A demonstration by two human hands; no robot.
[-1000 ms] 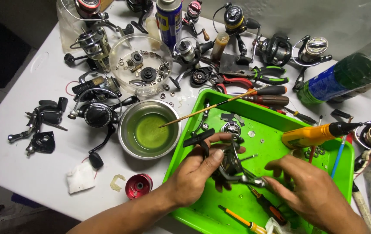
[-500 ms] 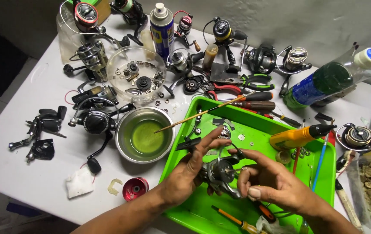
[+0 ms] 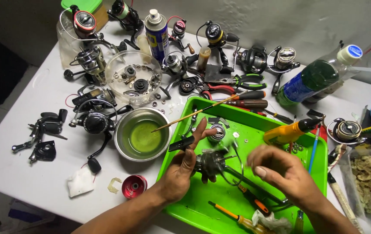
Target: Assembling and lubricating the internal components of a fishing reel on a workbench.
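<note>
Gripping a dark fishing reel body [image 3: 209, 162] at lower centre of the frame, over the green tray [image 3: 203, 208]: the left hand [image 3: 184, 171], fingers wrapped around it. Hovering just right of the reel, the right hand [image 3: 281, 171], blurred, fingers curled, possibly pinching a small part. Sitting left of the tray on the white counter [image 3: 29, 182], a steel bowl [image 3: 142, 134] of green liquid.

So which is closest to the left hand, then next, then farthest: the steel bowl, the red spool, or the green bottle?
From the left hand:
1. Steel bowl, just left of the hand, beside the green tray.
2. Red spool, lower left, near the table's front edge.
3. Green bottle, far off at the upper right, lying on its side.
</note>
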